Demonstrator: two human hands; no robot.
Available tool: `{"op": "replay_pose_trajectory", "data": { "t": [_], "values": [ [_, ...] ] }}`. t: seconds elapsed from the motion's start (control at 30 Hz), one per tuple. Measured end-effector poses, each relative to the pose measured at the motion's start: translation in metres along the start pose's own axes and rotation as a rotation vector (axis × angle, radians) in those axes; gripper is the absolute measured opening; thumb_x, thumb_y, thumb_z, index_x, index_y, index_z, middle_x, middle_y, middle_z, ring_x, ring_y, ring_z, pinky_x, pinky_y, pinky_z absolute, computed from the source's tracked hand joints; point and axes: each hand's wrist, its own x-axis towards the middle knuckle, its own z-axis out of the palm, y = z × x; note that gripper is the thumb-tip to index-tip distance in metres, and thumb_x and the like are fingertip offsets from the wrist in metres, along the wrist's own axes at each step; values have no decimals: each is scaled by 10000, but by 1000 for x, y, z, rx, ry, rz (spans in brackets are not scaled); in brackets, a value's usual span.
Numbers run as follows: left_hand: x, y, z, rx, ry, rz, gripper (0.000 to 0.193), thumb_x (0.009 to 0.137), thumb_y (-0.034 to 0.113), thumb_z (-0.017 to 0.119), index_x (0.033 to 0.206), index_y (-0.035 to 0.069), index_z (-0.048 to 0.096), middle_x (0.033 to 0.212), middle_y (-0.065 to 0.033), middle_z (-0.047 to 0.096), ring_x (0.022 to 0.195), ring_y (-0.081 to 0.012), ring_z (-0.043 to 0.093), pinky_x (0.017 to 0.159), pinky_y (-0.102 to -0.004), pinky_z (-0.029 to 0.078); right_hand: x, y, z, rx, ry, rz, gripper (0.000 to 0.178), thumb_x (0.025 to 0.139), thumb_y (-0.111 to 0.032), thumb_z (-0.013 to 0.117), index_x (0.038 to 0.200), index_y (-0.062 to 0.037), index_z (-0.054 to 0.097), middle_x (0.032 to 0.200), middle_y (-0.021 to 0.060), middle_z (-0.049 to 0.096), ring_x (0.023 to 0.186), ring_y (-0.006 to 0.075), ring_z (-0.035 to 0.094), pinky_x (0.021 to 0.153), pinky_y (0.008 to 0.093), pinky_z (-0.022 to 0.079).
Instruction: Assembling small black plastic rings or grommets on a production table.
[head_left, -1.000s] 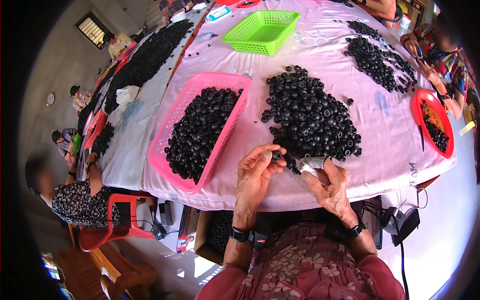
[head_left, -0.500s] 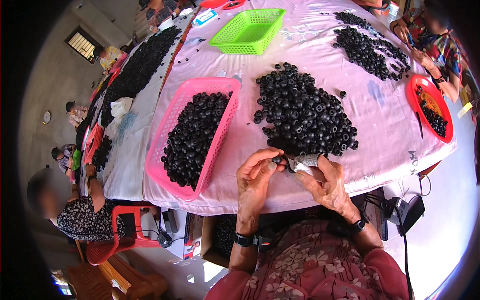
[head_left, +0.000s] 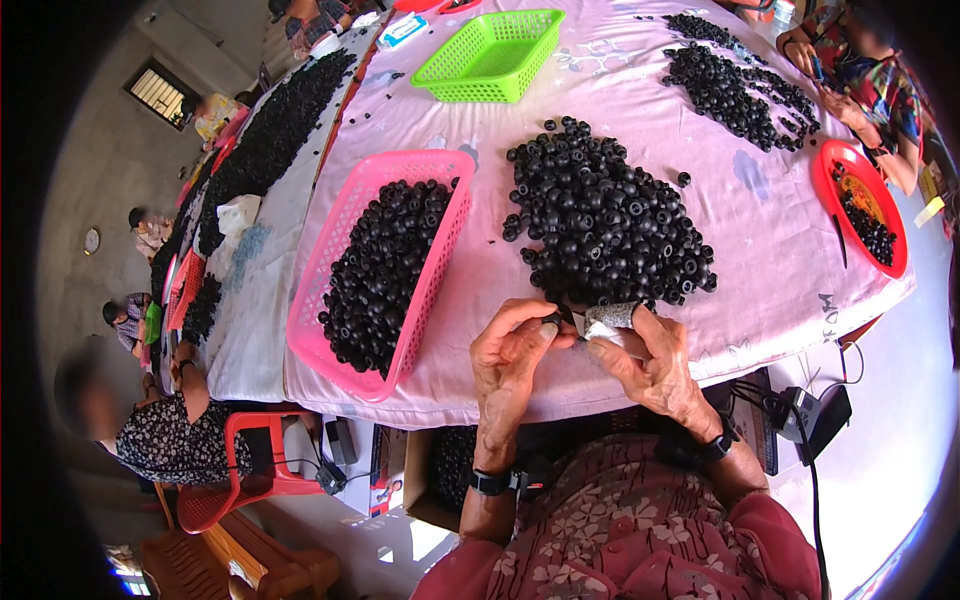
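Just above the table's front edge, my left hand [head_left: 512,350] pinches a small black ring-like rubber part [head_left: 553,319] between thumb and fingers. My right hand [head_left: 650,365] is closed on a small knife [head_left: 603,330] with a white-wrapped grip. Its short blade points at the part, but whether it touches cannot be made out. A speckled grey wrap [head_left: 613,314] shows around my right index finger. Right beyond both hands lies a heap of similar black parts [head_left: 610,220]. To the left, a pink basket [head_left: 455,215] holds many more of them.
A green basket [head_left: 425,78] stands at the far middle of the pink-covered table [head_left: 480,370]. Another heap [head_left: 720,95] and a red tray [head_left: 828,195] are at right, near a co-worker [head_left: 880,90]. Others sit along the left table. Cables and a black box [head_left: 800,412] are below right.
The view has shifted slightly. My left hand has turned the black part a little, so less of it shows between the fingers. The right hand keeps its hold on the knife.
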Motion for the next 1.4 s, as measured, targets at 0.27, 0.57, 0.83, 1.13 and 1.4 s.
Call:
{"op": "replay_pose_trajectory", "data": {
  "t": [0.27,0.57,0.83,1.13,1.4],
  "values": [
    [-1,-2,-4,-71,-13,-31,219,897,-54,611,1107,2,637,1097,-102,623,899,-180,665,797,-294,566,-1,4,4,41,57,-13,264,840,-145,759,927,15,567,722,154,605,555,281,588,500,360,445],
    [0,-5,-5,-257,-30,-115,239,889,-5,647,1127,7,630,1068,-115,660,872,-139,621,773,-264,512,-5,2,-1,-46,-80,56,300,821,-154,776,1030,-2,625,822,148,685,674,287,684,600,343,518],
    [0,-5,-5,-313,-44,-153,208,912,19,626,1117,-20,622,1059,-142,661,838,-146,625,751,-260,520,-5,1,-2,-27,-87,45,322,803,-166,786,988,19,598,805,170,675,667,324,678,584,371,513],
    [0,-7,-7,-304,-58,-144,191,920,21,619,1107,-17,623,1073,-146,651,866,-151,626,744,-248,521,-3,1,-1,-16,-79,-26,360,784,-170,791,989,38,580,779,190,662,646,334,664,572,377,500],
    [-1,-8,-8,-314,-42,-155,189,918,19,619,1103,-19,621,1070,-152,652,844,-153,631,743,-257,534,-1,-4,-2,-26,-67,-20,269,810,-158,765,874,0,557,722,155,613,611,329,641,507,389,477]
  ]
}}
